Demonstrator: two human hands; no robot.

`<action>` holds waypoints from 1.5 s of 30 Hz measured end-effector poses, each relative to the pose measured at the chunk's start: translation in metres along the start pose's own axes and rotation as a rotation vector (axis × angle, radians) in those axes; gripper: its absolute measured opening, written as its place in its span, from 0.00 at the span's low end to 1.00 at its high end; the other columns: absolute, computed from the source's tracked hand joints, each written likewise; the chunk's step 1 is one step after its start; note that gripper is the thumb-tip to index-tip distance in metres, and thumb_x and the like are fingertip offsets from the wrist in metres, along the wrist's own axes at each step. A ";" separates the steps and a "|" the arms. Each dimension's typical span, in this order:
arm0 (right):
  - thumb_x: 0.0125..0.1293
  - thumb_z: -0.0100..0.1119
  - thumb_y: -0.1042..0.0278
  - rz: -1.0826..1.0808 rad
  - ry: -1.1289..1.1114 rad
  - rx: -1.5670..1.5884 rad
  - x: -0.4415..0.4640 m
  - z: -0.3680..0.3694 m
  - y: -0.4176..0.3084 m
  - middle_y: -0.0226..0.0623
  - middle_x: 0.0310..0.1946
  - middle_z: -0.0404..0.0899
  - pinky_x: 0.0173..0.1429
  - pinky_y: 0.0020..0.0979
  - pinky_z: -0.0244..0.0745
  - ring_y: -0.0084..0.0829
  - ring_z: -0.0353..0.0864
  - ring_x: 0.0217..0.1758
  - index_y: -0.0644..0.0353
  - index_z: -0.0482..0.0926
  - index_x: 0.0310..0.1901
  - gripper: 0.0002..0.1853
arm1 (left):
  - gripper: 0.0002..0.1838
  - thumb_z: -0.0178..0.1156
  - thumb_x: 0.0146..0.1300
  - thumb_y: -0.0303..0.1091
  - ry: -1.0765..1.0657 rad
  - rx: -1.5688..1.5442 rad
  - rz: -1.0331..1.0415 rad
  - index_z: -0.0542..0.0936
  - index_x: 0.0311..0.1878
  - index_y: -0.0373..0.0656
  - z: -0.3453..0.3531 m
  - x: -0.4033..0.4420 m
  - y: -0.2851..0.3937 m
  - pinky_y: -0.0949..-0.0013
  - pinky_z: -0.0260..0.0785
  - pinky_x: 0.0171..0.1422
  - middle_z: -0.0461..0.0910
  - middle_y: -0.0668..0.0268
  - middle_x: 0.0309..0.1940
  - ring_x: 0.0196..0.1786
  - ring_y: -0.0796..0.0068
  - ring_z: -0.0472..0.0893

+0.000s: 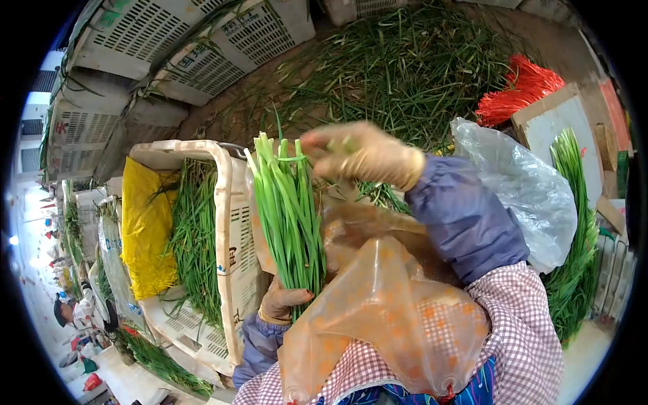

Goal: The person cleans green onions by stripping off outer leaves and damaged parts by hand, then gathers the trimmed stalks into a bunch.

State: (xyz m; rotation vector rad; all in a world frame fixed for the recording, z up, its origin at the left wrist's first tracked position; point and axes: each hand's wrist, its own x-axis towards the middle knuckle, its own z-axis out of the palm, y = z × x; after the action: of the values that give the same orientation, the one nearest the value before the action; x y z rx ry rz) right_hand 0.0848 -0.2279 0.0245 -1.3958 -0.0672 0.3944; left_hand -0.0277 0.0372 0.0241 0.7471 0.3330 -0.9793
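Note:
A bunch of garlic chives (287, 223) stands almost upright in front of me, pale cut ends at the top. A thin green band crosses it just below those ends. My left hand (285, 302), in a tan glove, is closed around the lower, leafy part. Beside the cut ends is my right hand (368, 155), gloved too and smeared by motion. Its fingertips are close to the stalks, and whether they grip anything is unclear. A translucent orange-patterned plastic apron (385, 304) covers my lap.
To the left, a white plastic crate (226, 223) holds loose greens and a yellow sack (145, 229). Loose leaves (405, 67) litter the floor ahead, near red ties (518, 88). A clear plastic bag (523, 189) and more chives (570, 270) lie right. Crates (145, 34) stand at the back.

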 end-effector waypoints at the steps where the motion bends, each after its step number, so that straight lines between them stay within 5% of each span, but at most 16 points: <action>1: 0.55 0.67 0.64 0.011 -0.103 0.027 0.003 0.013 0.009 0.32 0.27 0.80 0.25 0.21 0.69 0.19 0.73 0.22 0.63 0.78 0.47 0.19 | 0.41 0.65 0.40 0.24 -0.002 0.002 -0.003 0.63 0.63 0.36 -0.002 0.000 -0.001 0.60 0.69 0.59 0.73 0.53 0.55 0.53 0.62 0.77; 2: 0.57 0.64 0.65 0.124 -0.148 0.054 0.004 0.016 0.004 0.31 0.25 0.79 0.24 0.20 0.69 0.18 0.72 0.21 0.63 0.81 0.36 0.10 | 0.38 0.65 0.40 0.24 -0.010 -0.003 -0.004 0.65 0.61 0.36 -0.005 -0.001 -0.002 0.61 0.70 0.58 0.75 0.55 0.52 0.51 0.63 0.77; 6: 0.60 0.62 0.65 -0.026 0.251 0.264 0.006 -0.008 -0.008 0.27 0.22 0.79 0.22 0.20 0.66 0.16 0.70 0.17 0.58 0.81 0.26 0.09 | 0.35 0.68 0.40 0.27 0.074 0.172 -0.041 0.69 0.57 0.38 -0.038 -0.009 -0.008 0.63 0.71 0.54 0.78 0.59 0.47 0.48 0.66 0.78; 9: 0.61 0.60 0.65 -0.418 0.626 -0.013 0.019 -0.070 0.003 0.28 0.24 0.80 0.26 0.23 0.69 0.18 0.71 0.19 0.58 0.81 0.26 0.08 | 0.34 0.69 0.39 0.28 0.083 0.238 -0.041 0.71 0.56 0.38 -0.045 -0.010 -0.010 0.64 0.71 0.53 0.78 0.61 0.47 0.48 0.68 0.78; 12: 0.59 0.62 0.64 -0.079 0.774 -0.631 0.022 -0.112 0.022 0.38 0.39 0.81 0.41 0.27 0.76 0.30 0.80 0.37 0.64 0.78 0.45 0.15 | 0.35 0.68 0.40 0.27 -0.017 0.167 -0.011 0.70 0.56 0.38 -0.027 -0.003 -0.006 0.64 0.71 0.53 0.78 0.60 0.47 0.48 0.67 0.78; 14: 0.58 0.64 0.65 -0.093 0.591 -0.334 0.002 -0.071 0.025 0.43 0.45 0.80 0.49 0.28 0.75 0.35 0.79 0.46 0.63 0.72 0.55 0.25 | 0.35 0.68 0.40 0.28 -0.027 0.142 -0.014 0.70 0.57 0.37 -0.020 0.000 -0.003 0.63 0.71 0.54 0.78 0.59 0.47 0.48 0.67 0.78; 18: 0.61 0.61 0.69 -0.166 0.390 0.134 -0.023 0.005 0.000 0.24 0.26 0.75 0.27 0.17 0.67 0.15 0.71 0.25 0.60 0.78 0.48 0.13 | 0.35 0.68 0.41 0.29 0.020 0.091 -0.037 0.70 0.57 0.37 -0.002 0.001 0.000 0.63 0.70 0.56 0.78 0.58 0.47 0.49 0.66 0.78; 20: 0.61 0.62 0.68 -0.282 0.145 -0.069 -0.030 0.021 -0.009 0.32 0.31 0.80 0.41 0.23 0.73 0.20 0.78 0.36 0.63 0.78 0.45 0.12 | 0.34 0.67 0.42 0.28 0.033 0.131 -0.037 0.70 0.57 0.37 -0.003 0.000 0.000 0.64 0.70 0.56 0.78 0.59 0.47 0.49 0.66 0.78; 23: 0.59 0.62 0.67 -0.345 0.150 -0.465 -0.020 0.031 -0.003 0.40 0.26 0.78 0.37 0.26 0.72 0.24 0.76 0.29 0.61 0.78 0.40 0.10 | 0.33 0.66 0.43 0.26 0.067 0.174 -0.040 0.70 0.57 0.37 -0.007 0.000 -0.002 0.64 0.69 0.57 0.78 0.59 0.47 0.49 0.66 0.78; 30: 0.61 0.61 0.64 -0.156 0.102 -0.178 -0.021 0.019 -0.004 0.35 0.30 0.81 0.40 0.24 0.73 0.17 0.75 0.33 0.61 0.78 0.44 0.13 | 0.32 0.65 0.44 0.25 -0.004 0.144 -0.079 0.70 0.58 0.39 -0.015 -0.002 -0.001 0.64 0.69 0.57 0.77 0.61 0.48 0.51 0.67 0.77; 36: 0.62 0.61 0.65 -0.107 0.145 -0.361 -0.016 0.029 -0.008 0.34 0.30 0.82 0.39 0.25 0.74 0.20 0.77 0.33 0.62 0.80 0.43 0.11 | 0.33 0.65 0.42 0.24 0.086 0.191 -0.058 0.71 0.57 0.39 -0.006 0.000 -0.002 0.65 0.67 0.59 0.77 0.63 0.48 0.52 0.67 0.76; 40: 0.62 0.57 0.75 -0.717 0.245 -0.123 0.015 -0.011 0.016 0.32 0.29 0.83 0.33 0.21 0.73 0.16 0.76 0.29 0.59 0.79 0.22 0.10 | 0.34 0.66 0.41 0.24 0.112 0.226 -0.049 0.71 0.58 0.39 -0.022 -0.009 -0.003 0.65 0.67 0.59 0.77 0.63 0.49 0.51 0.67 0.77; 42: 0.63 0.57 0.71 -0.888 0.654 -0.285 0.028 -0.064 0.007 0.28 0.26 0.82 0.28 0.19 0.69 0.15 0.72 0.23 0.58 0.82 0.26 0.08 | 0.36 0.66 0.40 0.24 0.152 0.182 -0.105 0.70 0.59 0.38 -0.022 -0.012 -0.001 0.64 0.67 0.59 0.77 0.62 0.50 0.51 0.66 0.77; 43: 0.62 0.59 0.68 -0.489 0.843 -0.245 0.016 -0.085 0.002 0.26 0.22 0.79 0.25 0.20 0.67 0.16 0.69 0.20 0.58 0.83 0.29 0.07 | 0.36 0.66 0.40 0.24 0.147 0.183 -0.103 0.70 0.59 0.38 -0.023 -0.011 -0.001 0.64 0.67 0.59 0.77 0.62 0.50 0.51 0.66 0.77; 44: 0.59 0.61 0.68 -0.159 0.802 -0.336 0.005 -0.110 0.000 0.34 0.35 0.82 0.36 0.22 0.76 0.22 0.78 0.31 0.63 0.81 0.40 0.10 | 0.37 0.66 0.40 0.24 0.083 0.182 -0.087 0.69 0.59 0.38 -0.026 -0.009 -0.001 0.63 0.67 0.60 0.77 0.60 0.50 0.52 0.65 0.77; 45: 0.58 0.63 0.67 -0.175 0.769 -0.247 0.005 -0.108 0.007 0.36 0.39 0.81 0.34 0.23 0.76 0.22 0.77 0.31 0.64 0.77 0.47 0.16 | 0.37 0.66 0.39 0.24 0.020 0.180 -0.069 0.69 0.60 0.37 -0.026 -0.006 -0.001 0.63 0.67 0.61 0.77 0.59 0.51 0.52 0.64 0.77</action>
State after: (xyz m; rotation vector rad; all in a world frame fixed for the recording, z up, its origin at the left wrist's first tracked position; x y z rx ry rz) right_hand 0.1181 -0.3270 -0.0031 -1.6887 0.4006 -0.3212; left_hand -0.0295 0.0593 0.0085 0.9144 0.2918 -1.0777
